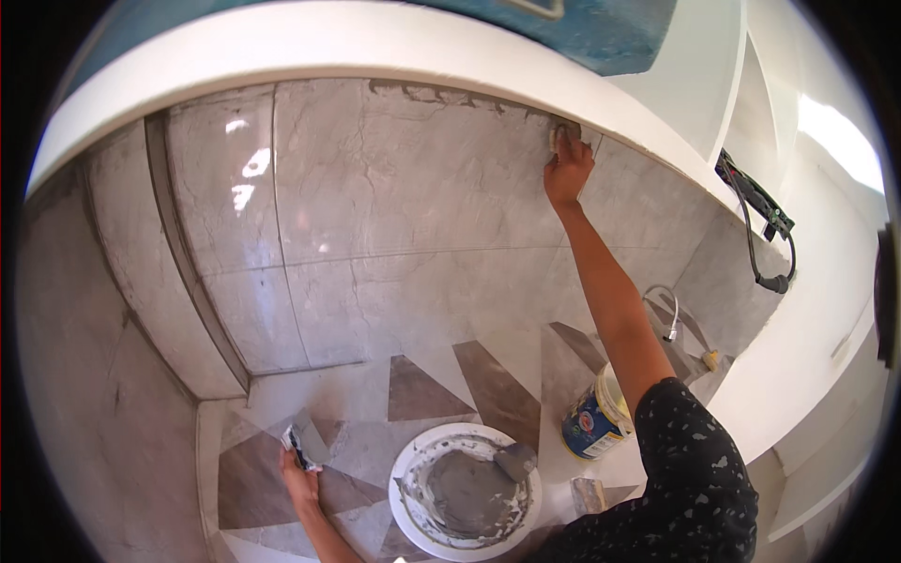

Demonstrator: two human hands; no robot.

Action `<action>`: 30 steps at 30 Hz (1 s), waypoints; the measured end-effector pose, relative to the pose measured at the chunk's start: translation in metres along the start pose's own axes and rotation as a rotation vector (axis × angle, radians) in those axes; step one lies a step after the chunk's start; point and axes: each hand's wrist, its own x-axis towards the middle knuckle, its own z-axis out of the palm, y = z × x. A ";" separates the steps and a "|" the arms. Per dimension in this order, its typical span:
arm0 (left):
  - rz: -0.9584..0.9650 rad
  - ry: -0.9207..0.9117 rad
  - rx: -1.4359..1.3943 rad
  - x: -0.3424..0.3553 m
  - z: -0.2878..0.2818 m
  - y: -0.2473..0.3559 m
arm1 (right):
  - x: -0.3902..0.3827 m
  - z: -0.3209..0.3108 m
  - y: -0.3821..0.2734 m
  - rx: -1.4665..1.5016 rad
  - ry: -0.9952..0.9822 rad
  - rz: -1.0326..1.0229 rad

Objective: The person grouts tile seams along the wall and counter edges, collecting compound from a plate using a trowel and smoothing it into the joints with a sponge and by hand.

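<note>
Down at the lower left, my left hand (300, 477) is closed round a putty knife (308, 441), its grey blade pointing up and away and its handle smeared with white. My right hand (569, 171) reaches far up the tiled wall (422, 188). Its fingers press a small pale yellowish pad (554, 141) against the top tile edge, just under the white ledge; most of the pad is hidden. Between my arms on the floor sits a white bowl (402, 511) of grey paste (469, 488). A second, paste-coated blade (516, 462) rests across the bowl's right side.
A blue and yellow bucket (593, 422) stands under my right forearm, with a small block (588, 495) nearby. At the right lie a flexible hose (671, 319) and a yellow-tipped piece (710, 359). Black cable (774, 281) hangs from an opening in the white ledge (328, 42).
</note>
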 end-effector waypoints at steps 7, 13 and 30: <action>0.011 0.030 -0.033 0.006 -0.016 -0.006 | 0.018 -0.034 0.014 -0.028 -0.308 -0.113; 0.019 0.055 0.025 0.002 0.002 -0.004 | 0.002 -0.014 0.053 -0.098 -0.065 -0.027; 0.018 0.035 -0.033 0.009 -0.002 -0.009 | -0.013 0.004 0.098 -0.268 -0.209 -0.052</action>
